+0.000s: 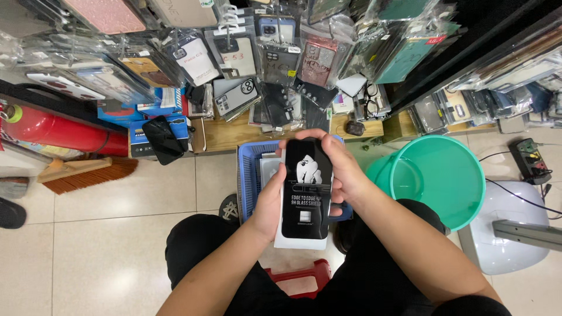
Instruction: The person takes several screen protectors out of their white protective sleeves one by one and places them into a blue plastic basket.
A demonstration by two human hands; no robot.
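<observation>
Gripping one black packet [305,190], two hands: left hand [270,202], right hand [342,169].

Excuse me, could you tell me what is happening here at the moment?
A seated person holds a flat black screen-protector package upright in both hands, the left hand along its left edge and the right hand wrapped over its top and right side. Directly behind it a blue plastic basket sits on the tiled floor, with a teal bucket to the right. Packaged phone cases hang on the wall above.

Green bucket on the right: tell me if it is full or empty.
Empty. The green bucket stands upright on the floor, and its bare inner wall and bottom show, with nothing lying inside.
</observation>
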